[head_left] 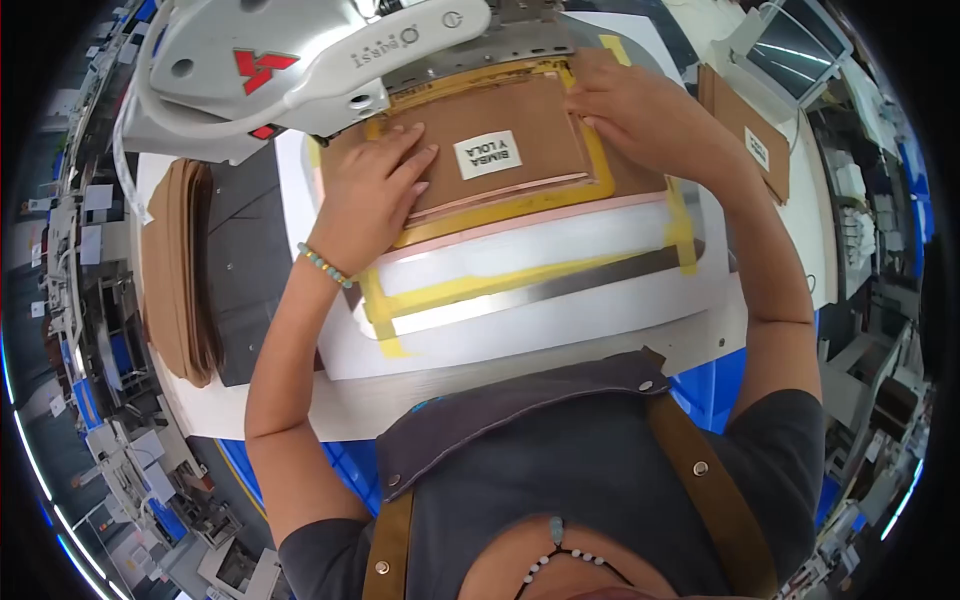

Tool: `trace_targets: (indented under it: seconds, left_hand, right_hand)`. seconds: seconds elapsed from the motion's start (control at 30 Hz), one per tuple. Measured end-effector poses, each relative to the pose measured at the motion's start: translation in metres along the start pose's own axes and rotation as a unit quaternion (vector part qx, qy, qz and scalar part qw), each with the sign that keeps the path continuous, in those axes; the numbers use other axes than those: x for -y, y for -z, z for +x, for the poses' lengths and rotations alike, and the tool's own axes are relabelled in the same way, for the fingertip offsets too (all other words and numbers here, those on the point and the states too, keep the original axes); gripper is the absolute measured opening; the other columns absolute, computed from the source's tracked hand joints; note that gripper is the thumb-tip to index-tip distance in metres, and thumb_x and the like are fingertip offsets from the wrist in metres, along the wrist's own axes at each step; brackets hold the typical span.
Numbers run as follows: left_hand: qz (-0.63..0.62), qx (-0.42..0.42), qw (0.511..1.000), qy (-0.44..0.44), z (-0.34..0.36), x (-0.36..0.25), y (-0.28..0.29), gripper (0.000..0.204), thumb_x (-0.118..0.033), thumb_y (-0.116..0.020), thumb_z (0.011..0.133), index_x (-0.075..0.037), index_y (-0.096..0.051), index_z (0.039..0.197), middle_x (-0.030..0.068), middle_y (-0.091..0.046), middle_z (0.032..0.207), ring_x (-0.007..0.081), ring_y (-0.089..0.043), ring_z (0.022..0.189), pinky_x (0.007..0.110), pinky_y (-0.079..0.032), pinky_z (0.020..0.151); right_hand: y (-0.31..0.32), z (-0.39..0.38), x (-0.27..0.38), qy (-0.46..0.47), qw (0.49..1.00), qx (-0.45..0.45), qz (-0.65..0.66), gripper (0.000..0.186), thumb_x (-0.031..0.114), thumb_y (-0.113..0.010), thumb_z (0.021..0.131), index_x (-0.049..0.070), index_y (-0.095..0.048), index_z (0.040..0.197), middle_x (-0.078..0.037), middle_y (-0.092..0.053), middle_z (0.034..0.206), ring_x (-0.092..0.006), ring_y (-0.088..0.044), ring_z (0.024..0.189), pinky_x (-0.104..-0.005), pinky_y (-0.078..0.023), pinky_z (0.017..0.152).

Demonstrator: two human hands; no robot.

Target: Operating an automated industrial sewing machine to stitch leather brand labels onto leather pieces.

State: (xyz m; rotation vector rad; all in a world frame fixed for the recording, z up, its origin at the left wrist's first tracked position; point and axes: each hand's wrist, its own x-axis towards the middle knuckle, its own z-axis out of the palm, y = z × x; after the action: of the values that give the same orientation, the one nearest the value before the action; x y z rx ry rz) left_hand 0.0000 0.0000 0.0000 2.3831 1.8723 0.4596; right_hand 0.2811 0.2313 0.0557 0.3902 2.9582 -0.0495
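Under a white machine head [210, 70] lies a brown panel [500, 110] with a white label, inside a yellow-edged frame [480, 205]. My left hand [370, 190] rests on the panel's left part, palm down, fingers apart and lying on it. My right hand [650, 125] is at the frame's right edge, its fingers bent and closed on that edge, the tips partly hidden. Beneath is a metal plate [600, 270] taped with yellow strips on a white sheet [470, 350].
A stack of brown pieces [170, 270] stands on the left beside a dark board [255, 300]. At the right are a labelled brown piece [765, 165] and a tilted screen [790, 55]. Blue plastic [705, 390] shows below the table edge; other equipment lines both rims.
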Motion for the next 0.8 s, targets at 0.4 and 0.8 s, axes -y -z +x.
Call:
trace_targets:
  seconds: [0.4, 0.8]
  left_hand:
    - [0.078, 0.013, 0.997, 0.018, -0.002, 0.003, 0.0, 0.053, -0.014, -0.066, 0.1, -0.01, -0.056, 0.152, 0.0108, -0.048, 0.163, 0.0346, -0.047, 0.147, 0.047, -0.04, 0.117]
    - [0.088, 0.036, 0.995, 0.037, 0.001, 0.0, 0.002, 0.057, -0.017, -0.067, 0.099, -0.011, -0.054, 0.154, 0.0063, -0.051, 0.162, 0.0323, -0.049, 0.146, 0.047, -0.038, 0.12]
  right_hand:
    - [-0.057, 0.009, 0.017, 0.055, 0.959, -0.256, -0.108, 0.038, 0.009, -0.069, 0.09, 0.008, -0.068, 0.127, -0.008, -0.067, 0.137, -0.0223, -0.062, 0.125, -0.0356, -0.052, 0.099]
    - [-0.055, 0.021, 0.032, 0.013, 0.972, -0.201, -0.119, 0.045, 0.008, -0.066, 0.089, 0.004, -0.067, 0.134, -0.006, -0.068, 0.125, -0.0233, -0.062, 0.121, -0.0373, -0.048, 0.103]
